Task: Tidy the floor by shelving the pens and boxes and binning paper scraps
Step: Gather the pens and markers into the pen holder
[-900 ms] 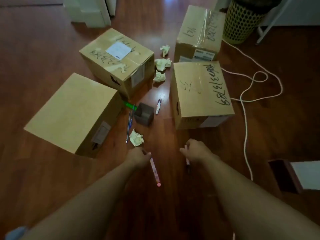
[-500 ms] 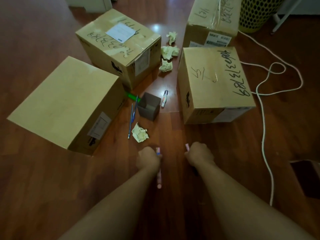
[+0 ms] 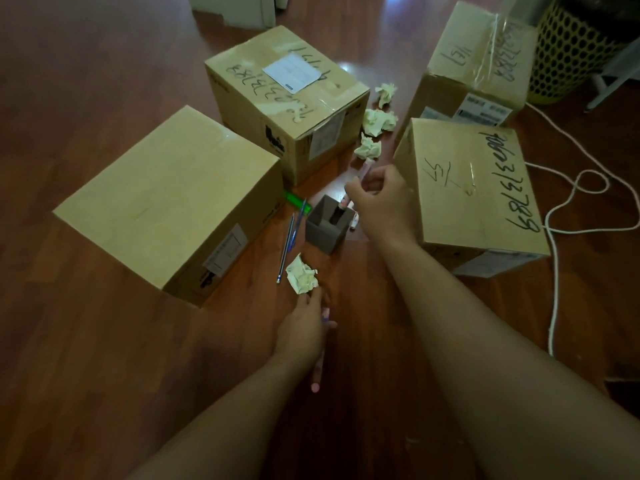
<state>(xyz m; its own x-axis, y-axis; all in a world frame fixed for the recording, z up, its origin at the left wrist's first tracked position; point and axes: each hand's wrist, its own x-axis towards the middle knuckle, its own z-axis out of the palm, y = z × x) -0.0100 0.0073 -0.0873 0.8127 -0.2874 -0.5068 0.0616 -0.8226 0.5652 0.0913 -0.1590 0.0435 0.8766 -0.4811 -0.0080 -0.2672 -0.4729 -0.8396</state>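
My right hand point(image 3: 381, 199) holds a pink pen point(image 3: 356, 188) upright, its lower end inside the small grey pen holder point(image 3: 325, 233) on the floor. My left hand point(image 3: 304, 327) is closed on another pink pen point(image 3: 317, 374), low over the floor just below a crumpled paper scrap point(image 3: 303, 273). Two blue pens point(image 3: 291, 237) and a green marker point(image 3: 294, 199) lie left of the holder. A further pen point(image 3: 354, 224) lies right of it. Three more paper scraps point(image 3: 377, 121) sit between the far boxes.
Several cardboard boxes ring the spot: a plain one point(image 3: 166, 202) at left, a labelled one point(image 3: 287, 98) behind, one point(image 3: 474, 192) at right, one point(image 3: 481, 60) far right. A yellow mesh bin point(image 3: 568, 53) stands top right. A white cord point(image 3: 571, 202) loops on the floor.
My right hand has carried its pen forward from the near floor to the grey holder and lowered its tip in. My left hand has kept its pen and moved slightly toward the near scrap.
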